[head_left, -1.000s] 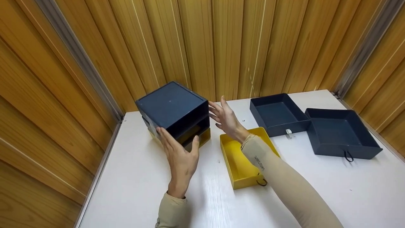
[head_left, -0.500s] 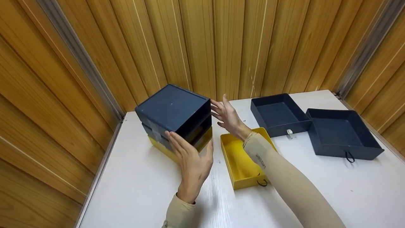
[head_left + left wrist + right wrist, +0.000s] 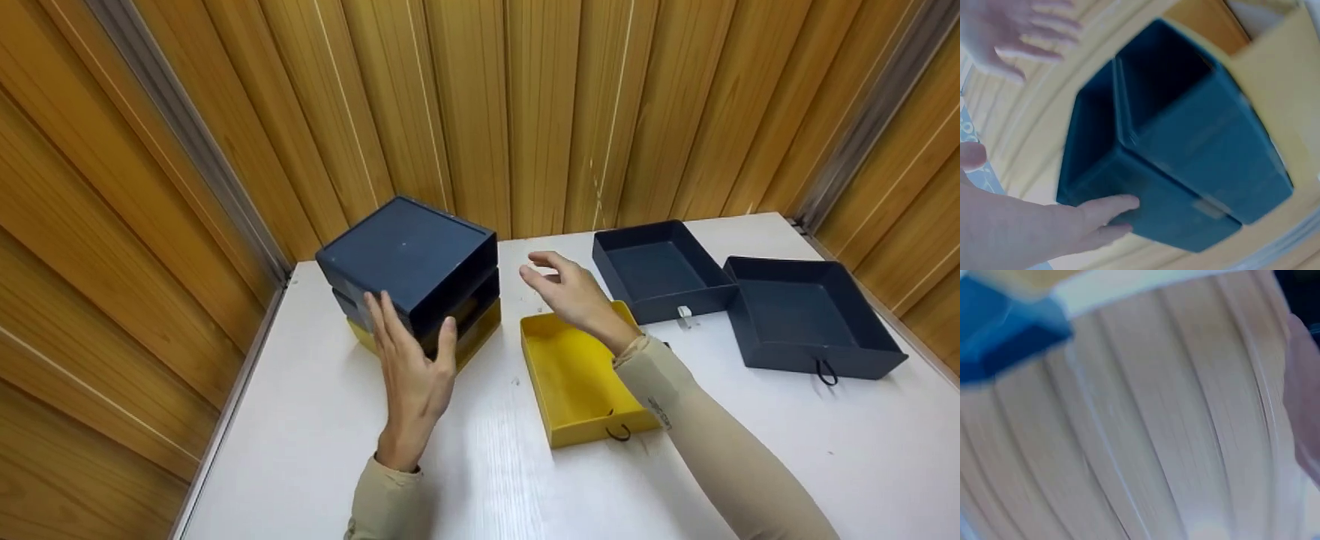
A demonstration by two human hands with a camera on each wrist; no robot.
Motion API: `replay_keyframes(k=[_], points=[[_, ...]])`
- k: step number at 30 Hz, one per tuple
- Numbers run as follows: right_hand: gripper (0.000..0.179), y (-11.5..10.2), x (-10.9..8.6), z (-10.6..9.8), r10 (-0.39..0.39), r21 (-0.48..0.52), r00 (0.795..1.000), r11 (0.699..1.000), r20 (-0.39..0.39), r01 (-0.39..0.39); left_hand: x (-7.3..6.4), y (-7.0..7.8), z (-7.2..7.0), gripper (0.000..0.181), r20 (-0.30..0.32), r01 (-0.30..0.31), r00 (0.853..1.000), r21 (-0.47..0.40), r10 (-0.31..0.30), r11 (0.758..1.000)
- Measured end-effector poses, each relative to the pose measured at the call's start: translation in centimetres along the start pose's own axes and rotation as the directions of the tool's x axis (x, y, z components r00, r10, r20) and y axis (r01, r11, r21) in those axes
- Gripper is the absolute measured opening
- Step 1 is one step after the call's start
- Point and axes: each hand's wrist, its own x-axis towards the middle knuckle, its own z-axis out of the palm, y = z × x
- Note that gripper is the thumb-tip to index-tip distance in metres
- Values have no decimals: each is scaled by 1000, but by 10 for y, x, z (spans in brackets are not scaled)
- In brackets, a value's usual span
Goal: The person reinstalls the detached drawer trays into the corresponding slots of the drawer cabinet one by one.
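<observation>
A drawer cabinet (image 3: 405, 251) of stacked frames, two dark blue ones above a yellow one, stands at the back left with its front openings facing front right. My left hand (image 3: 412, 375) has its straight fingers against the cabinet's left side near the front corner, thumb spread before the openings. In the left wrist view, the fingertips (image 3: 1126, 202) lie on the side of the top blue frame. My right hand (image 3: 574, 296) hovers apart from the cabinet, holding nothing, fingers loosely bent over the back end of a yellow drawer (image 3: 562, 375). This drawer has a black loop pull (image 3: 619, 433).
Two dark blue drawers stand at the right, one (image 3: 652, 266) with a white tab and another (image 3: 802, 319) with a black loop (image 3: 826, 371). All rest on a white table (image 3: 300, 450). Wood-look panels (image 3: 540, 112) enclose the back and sides.
My right hand has left the cabinet's right side, moving right and toward me. My left hand shifted right, then back left along the cabinet, which turned slightly.
</observation>
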Motion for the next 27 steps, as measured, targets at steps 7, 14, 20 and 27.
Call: replay_keyframes(k=[7, 14, 20, 27], points=[[55, 15, -70, -4, -100, -574, 981, 819, -168, -15, 18, -23, -23, 80, 22, 27, 999, -59, -26, 998], [47, 34, -134, 8, -108, -644, 973, 764, -202, -49, 29, -37, -34, 76, 12, 30, 999, -77, -30, 997], [38, 51, -170, 25, -66, -668, 986, 743, -151, -52, 33, -45, -42, 81, 26, 80, 997, -99, -77, 992], [33, 71, -185, 42, -72, -700, 984, 712, -162, -63, 32, -45, -45, 77, 49, 92, 995, -114, -87, 989]])
